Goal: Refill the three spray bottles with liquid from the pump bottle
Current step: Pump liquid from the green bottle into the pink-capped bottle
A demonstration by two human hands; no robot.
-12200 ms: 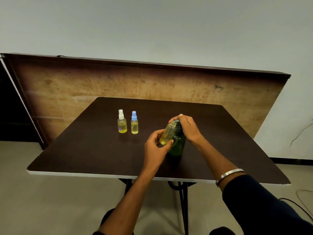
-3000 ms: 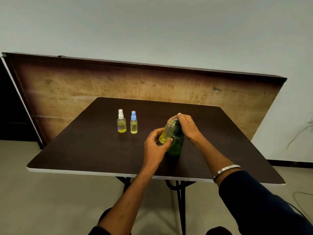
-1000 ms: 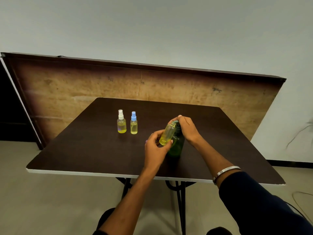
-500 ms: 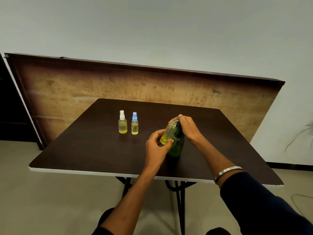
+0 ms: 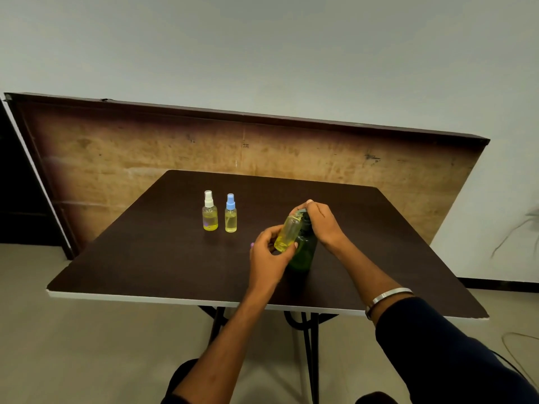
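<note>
I see the uncapped spray bottle [image 5: 288, 234] held tilted near the middle of the table [image 5: 151, 258], its open mouth up against the spout of the green pump bottle [image 5: 304, 252], which stands upright just behind it. A little yellow liquid sits at the bottom of the tilted bottle, so I judge this one is mid-fill, the third of the three. My left hand [image 5: 269, 258] has its fingers and thumb wrapped round the lower half of that bottle. My right hand [image 5: 322, 223] is curled over the pump head, gripping and pressing on it; the spout itself is mostly hidden under the fingers.

To the far left, well apart from the hands, two spray bottles stand side by side with their heads on: one white-capped [image 5: 209, 212], one blue-capped [image 5: 230, 213], both showing yellow liquid. I take those as done.

Next I reckon more pump strokes are needed, keeping the narrow mouth lined up under the spout so nothing runs down the outside. After that the spray head must go back on; I cannot see where it lies.
</note>
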